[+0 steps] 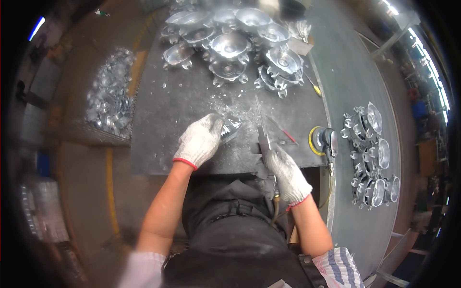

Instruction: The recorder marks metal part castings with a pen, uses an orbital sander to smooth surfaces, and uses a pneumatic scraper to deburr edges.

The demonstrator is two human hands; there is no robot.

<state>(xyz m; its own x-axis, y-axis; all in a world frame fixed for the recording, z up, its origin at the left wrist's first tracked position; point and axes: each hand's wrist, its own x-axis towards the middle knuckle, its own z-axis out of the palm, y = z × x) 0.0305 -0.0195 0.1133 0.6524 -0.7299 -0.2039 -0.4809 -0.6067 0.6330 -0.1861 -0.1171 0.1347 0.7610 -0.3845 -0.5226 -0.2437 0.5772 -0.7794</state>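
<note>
My left hand [199, 141], in a white knit glove with a red cuff, is closed on a small silvery metal casting [230, 130] at the table top. The glove hides part of the casting. In my right hand [288, 176], gloved the same way, is an air file [263, 140] with a dark body. Its thin blade points away from me, to the right of the casting and apart from it. A brass fitting and hose [276, 201] hang from its near end. Metal shavings [230, 108] lie scattered beyond my left hand.
Bowl-shaped metal castings [230, 45] are stacked at the table's far side. A red-handled tool [289, 137], a yellow-handled screwdriver [317, 90] and a round sander [322, 140] lie to the right. More castings [372, 158] stand on the right-hand surface. At left is a bin of metal pieces [110, 93].
</note>
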